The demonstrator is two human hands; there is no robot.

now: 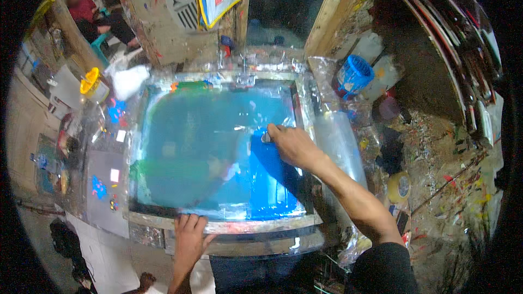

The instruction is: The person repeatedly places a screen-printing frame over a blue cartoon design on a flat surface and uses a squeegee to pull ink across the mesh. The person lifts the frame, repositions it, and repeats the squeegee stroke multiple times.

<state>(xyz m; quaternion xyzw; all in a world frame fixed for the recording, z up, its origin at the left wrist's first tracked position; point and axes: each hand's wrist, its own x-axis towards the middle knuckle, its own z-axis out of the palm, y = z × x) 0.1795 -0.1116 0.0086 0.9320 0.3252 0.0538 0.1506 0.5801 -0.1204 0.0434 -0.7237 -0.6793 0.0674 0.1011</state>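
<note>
A screen-printing frame [229, 227] lies before me, its mesh [190, 136] teal with green patches. Wet blue ink [269, 185] covers the mesh's right part. Over the upper part of this ink, my right hand [294, 146] is closed on a small tool with a rounded grey end [266, 138]; the rest of the tool is hidden or too blurred to tell. The forearm comes in from the lower right. My left hand [189, 237] rests with its fingers laid on the frame's near edge and its thumb spread to the right.
A blue bucket [357, 73] stands beyond the frame's right corner; a yellow-rimmed tub [95, 86] and a white cloth or bag [131, 80] sit at its left. A tape roll [399, 187] lies at right. Stacked sheets or frames [441, 43] lean far right. A person [87, 13] sits far left.
</note>
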